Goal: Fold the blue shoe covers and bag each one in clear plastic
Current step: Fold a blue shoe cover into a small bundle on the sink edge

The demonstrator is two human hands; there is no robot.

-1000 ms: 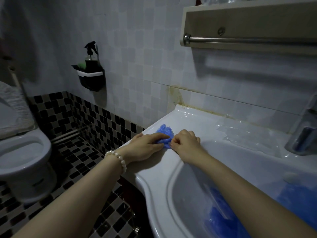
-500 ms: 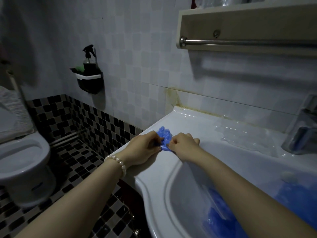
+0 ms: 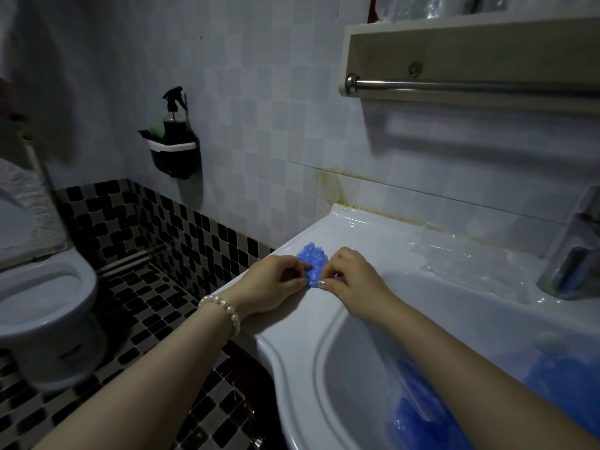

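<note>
A small crumpled blue shoe cover lies on the white sink's left rim. My left hand, with a pearl bracelet on its wrist, pinches the cover's near left edge. My right hand pinches its near right edge, fingertips close to those of the left. Clear plastic bags lie flat on the rim behind the basin. More blue shoe covers sit in the basin, partly hidden by my right forearm, and another blue heap shows at the right edge.
A chrome faucet stands at the right. A shelf with a metal towel bar hangs above the sink. A black wall caddy with a spray bottle hangs at the left. A toilet stands over the checkered floor.
Both hands have shifted from pressing over the blue cover to pinching its near edge with fingertips, and more of the cover now shows beyond them.
</note>
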